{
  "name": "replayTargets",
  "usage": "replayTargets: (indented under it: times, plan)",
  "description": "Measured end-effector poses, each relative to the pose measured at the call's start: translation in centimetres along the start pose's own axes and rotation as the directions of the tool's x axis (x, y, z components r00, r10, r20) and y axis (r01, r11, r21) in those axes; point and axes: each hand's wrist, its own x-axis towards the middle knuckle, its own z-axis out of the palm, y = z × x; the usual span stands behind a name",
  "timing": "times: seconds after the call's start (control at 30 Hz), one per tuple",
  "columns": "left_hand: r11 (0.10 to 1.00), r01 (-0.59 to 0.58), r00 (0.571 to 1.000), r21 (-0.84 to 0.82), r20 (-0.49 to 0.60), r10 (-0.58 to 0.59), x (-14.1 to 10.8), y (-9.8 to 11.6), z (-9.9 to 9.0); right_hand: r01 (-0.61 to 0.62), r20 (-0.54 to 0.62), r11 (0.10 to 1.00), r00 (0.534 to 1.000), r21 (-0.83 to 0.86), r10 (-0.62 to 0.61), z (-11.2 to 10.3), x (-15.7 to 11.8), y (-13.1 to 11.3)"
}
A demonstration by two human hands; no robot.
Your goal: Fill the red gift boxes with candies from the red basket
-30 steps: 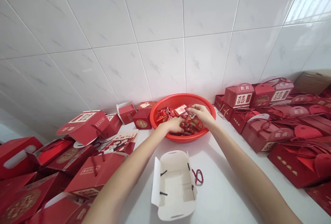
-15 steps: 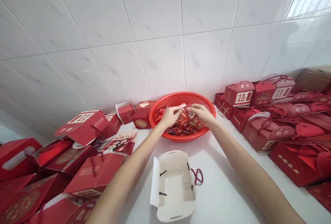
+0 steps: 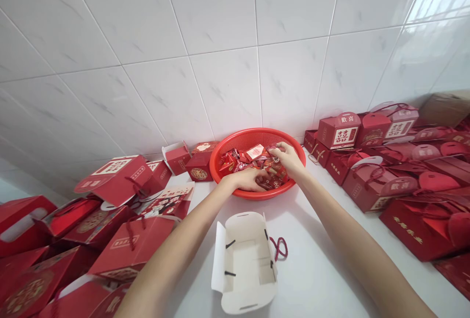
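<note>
A red plastic basket [image 3: 253, 194] holds several red-wrapped candies [image 3: 270, 181], with a pale-labelled packet [image 3: 255, 152] on top. My left hand [image 3: 247, 179] reaches over the basket's front rim, its fingers stretched out and a little apart among the candies. At the basket's right side, my right hand [image 3: 289, 160] has its thumb and fingers pinched at a red-wrapped candy, which they partly cover. In front of the basket lies an open gift box [image 3: 246, 261], its white inside facing up and its flaps spread. A dark red cord loop [image 3: 281, 248] sticks out from its right side.
Red gift boxes [image 3: 134, 242] are piled along the left, and more red boxes [image 3: 382, 185] stand in rows on the right. A small open box [image 3: 177, 158] is beside the basket, against the tiled wall [image 3: 227, 87]. All rest on a white table [image 3: 312, 259].
My hands, close together above the basket before, have moved apart. My left hand has come down toward the front of the candies, uncovering the pale-labelled packet; my right hand stays at the right side.
</note>
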Motion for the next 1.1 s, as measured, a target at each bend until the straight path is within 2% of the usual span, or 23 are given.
replayTargets:
  times: [0.17, 0.27, 0.37, 0.57, 0.73, 0.9, 1.0, 1.1]
  plan:
    - [0.998, 0.034, 0.997, 0.057, 0.074, -0.038, 0.0, 0.4, -0.5, 0.000, 0.010, 1.000, 1.000, -0.003, 0.000, 0.1, -0.1, -0.1]
    - [0.996, 0.091, 0.990, 0.024, 0.103, -0.093, 0.1, 0.3, -0.7, -0.002, 0.029, 1.000, 1.000, -0.004, 0.002, 0.1, -0.2, -0.2]
    - [0.994, 0.104, 0.990, -0.021, 0.100, -0.102, 0.2, 0.3, -0.8, -0.018, 0.032, 1.000, 0.999, -0.006, 0.018, 0.1, -0.3, -0.3]
    - [0.987, 0.154, 0.984, 0.039, 0.085, -0.157, 0.1, 0.6, -0.6, -0.046, 0.056, 0.999, 0.997, 0.009, 0.046, 0.0, -0.5, -0.4]
    - [0.991, 0.129, 0.988, 0.047, 0.080, -0.133, 0.0, 0.6, -0.4, -0.053, 0.079, 0.998, 0.996, 0.042, 0.049, -0.2, -0.4, -0.3]
    - [0.991, 0.131, 0.990, 0.023, -0.053, -0.129, 0.2, -0.2, -0.4, -0.056, 0.086, 0.992, 0.995, 0.117, 0.046, -0.3, -0.1, -0.3]
    - [0.996, 0.089, 0.983, -0.028, -0.157, -0.092, 0.2, -0.4, -0.5, -0.059, 0.070, 0.982, 0.996, 0.177, 0.047, -0.5, 0.1, -0.4]
    - [0.996, 0.019, 0.959, -0.084, -0.281, -0.042, 0.3, -0.5, -0.6, -0.047, 0.037, 0.970, 0.999, 0.238, 0.039, -0.8, 0.3, -0.4]
